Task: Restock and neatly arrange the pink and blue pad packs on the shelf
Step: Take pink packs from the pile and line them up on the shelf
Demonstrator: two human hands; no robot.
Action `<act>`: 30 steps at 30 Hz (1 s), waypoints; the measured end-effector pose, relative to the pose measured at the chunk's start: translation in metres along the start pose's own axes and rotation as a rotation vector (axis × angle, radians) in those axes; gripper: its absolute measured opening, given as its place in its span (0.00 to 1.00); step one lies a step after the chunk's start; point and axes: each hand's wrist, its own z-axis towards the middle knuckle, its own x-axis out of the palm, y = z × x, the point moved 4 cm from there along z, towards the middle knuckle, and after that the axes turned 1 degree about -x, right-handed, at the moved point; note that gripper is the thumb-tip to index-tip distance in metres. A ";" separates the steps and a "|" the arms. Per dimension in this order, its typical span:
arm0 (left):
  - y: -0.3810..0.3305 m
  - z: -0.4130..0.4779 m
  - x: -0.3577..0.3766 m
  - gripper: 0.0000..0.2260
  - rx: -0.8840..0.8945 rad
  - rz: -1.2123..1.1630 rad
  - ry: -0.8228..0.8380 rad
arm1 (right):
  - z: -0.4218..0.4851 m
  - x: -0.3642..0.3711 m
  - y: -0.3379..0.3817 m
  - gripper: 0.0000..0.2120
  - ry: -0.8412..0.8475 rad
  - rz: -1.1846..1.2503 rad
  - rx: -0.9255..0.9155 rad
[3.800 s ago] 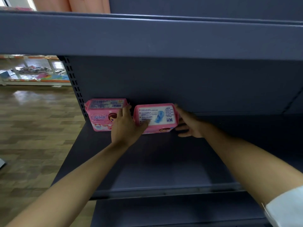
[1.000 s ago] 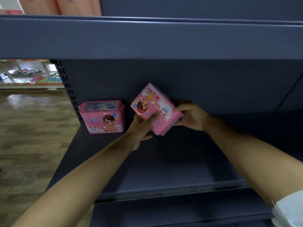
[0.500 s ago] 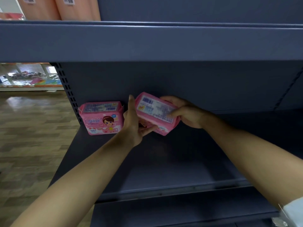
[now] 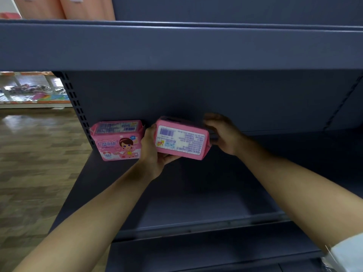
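Gripping the second pink pack (image 4: pixel 181 140) tilted near the back of the shelf (image 4: pixel 196 193), we have our left hand (image 4: pixel 154 152) curled under its left end and our right hand (image 4: pixel 224 134) clasping its right end, barcode panel facing us. Set down this way, it would likely show the wrong face beside the standing pack (image 4: pixel 117 140). Our left hand, squeezed between the two, could also nudge that neighbour crooked.

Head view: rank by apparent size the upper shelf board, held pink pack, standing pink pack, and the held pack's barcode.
1. upper shelf board, by far largest.
2. held pink pack and standing pink pack: look alike, unranked.
3. barcode, smallest.
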 end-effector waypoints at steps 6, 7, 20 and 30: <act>-0.005 -0.008 0.005 0.26 0.066 -0.024 0.167 | -0.010 0.005 -0.014 0.28 0.304 0.049 0.333; -0.005 -0.008 0.004 0.25 0.063 -0.020 0.169 | -0.009 0.006 -0.013 0.28 0.292 0.080 0.314; 0.010 -0.004 -0.018 0.26 -0.147 0.194 0.121 | 0.012 -0.006 0.009 0.24 -0.099 0.049 0.217; 0.043 -0.016 0.017 0.20 -0.213 0.467 0.289 | 0.018 0.026 0.022 0.18 0.286 -0.329 0.019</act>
